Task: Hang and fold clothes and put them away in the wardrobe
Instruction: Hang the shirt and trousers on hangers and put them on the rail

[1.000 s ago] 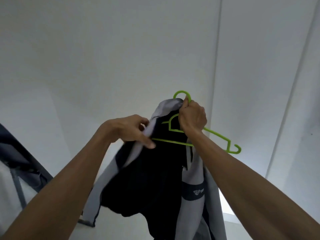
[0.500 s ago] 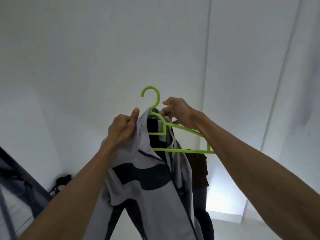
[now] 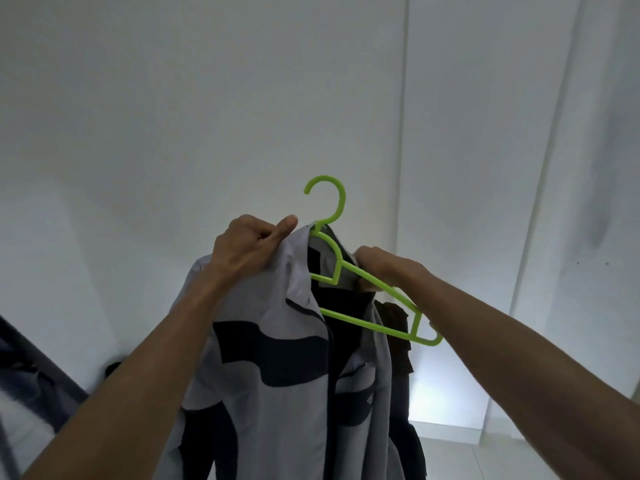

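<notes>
Left hand [image 3: 251, 249] is gripping the grey-and-navy jacket [image 3: 277, 375] at its left shoulder, thumb extended. Right hand [image 3: 379, 268] is pinching the collar beside the green hanger [image 3: 341, 268]. Hanger's right end is protruding bare past the jacket's edge. White wall [image 3: 173, 116] is standing open behind.

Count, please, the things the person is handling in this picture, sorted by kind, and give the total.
Hangers: 1, the green hanger.
Garments: 1, the grey and dark jacket, gripped by the left hand and the right hand.
Total: 2.
</notes>
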A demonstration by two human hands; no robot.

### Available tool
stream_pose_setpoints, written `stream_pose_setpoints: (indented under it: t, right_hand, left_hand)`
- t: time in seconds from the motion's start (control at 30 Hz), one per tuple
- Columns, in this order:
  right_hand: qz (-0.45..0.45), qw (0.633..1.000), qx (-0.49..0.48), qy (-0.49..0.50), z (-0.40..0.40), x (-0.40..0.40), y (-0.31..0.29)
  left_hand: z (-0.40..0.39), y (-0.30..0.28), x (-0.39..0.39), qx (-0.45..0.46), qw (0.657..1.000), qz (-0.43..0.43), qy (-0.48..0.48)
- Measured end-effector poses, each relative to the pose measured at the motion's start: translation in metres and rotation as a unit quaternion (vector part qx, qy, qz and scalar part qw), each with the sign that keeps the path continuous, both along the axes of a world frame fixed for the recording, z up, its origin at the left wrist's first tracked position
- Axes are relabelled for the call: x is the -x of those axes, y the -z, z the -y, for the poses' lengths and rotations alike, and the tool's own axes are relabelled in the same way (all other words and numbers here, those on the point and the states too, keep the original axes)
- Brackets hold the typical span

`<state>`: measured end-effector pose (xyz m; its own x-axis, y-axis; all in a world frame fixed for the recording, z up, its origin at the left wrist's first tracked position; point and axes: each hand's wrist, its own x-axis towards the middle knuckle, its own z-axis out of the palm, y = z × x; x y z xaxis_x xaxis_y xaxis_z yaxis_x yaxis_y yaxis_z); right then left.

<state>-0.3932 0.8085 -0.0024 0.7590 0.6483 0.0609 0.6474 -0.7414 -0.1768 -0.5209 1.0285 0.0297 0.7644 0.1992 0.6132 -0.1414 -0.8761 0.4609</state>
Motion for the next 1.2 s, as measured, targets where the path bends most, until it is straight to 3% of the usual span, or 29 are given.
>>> stream_pose_setpoints:
  t: [0.1,0.2,0.4,0.53,0.7,0.87,1.0,1.2]
  right_hand:
    - [-0.013,1.000,-0.007,0.022,0.016,-0.011,0.012]
    - [-0.073,0.985,-0.147,0.053,0.023,-0.020,0.012]
    - [0.004,0.945,-0.312,0.095,0.028,-0.025,0.003]
    - [0.049,0.960,-0.264,0.073,0.040,-0.024,-0.017]
    - [0.030,0.980,-0.194,0.037,0.051,-0.012,-0.057]
    - [0.047,0.966,-0.251,0.044,0.024,0.013,-0.079]
    - [0.075,0.967,-0.241,0.036,-0.005,0.036,-0.084]
    - [0.056,0.969,-0.240,-0.002,-0.031,0.064,-0.043]
  left_hand:
    - [-0.013,-0.004,0.004,0.011,1.000,0.009,0.017]
    - [-0.031,0.001,0.007,0.037,0.998,-0.003,0.044]
    - [-0.044,0.031,0.013,0.032,0.994,-0.050,0.087]
    - [-0.052,0.038,0.014,-0.013,0.999,-0.041,0.006]
    - [-0.053,0.045,0.007,-0.053,0.993,-0.035,-0.102]
    - [-0.022,0.048,-0.011,-0.032,0.995,-0.032,-0.083]
    - [0.006,0.037,-0.024,-0.002,0.995,-0.024,-0.093]
    - [0.030,0.015,-0.032,0.031,0.996,-0.007,-0.077]
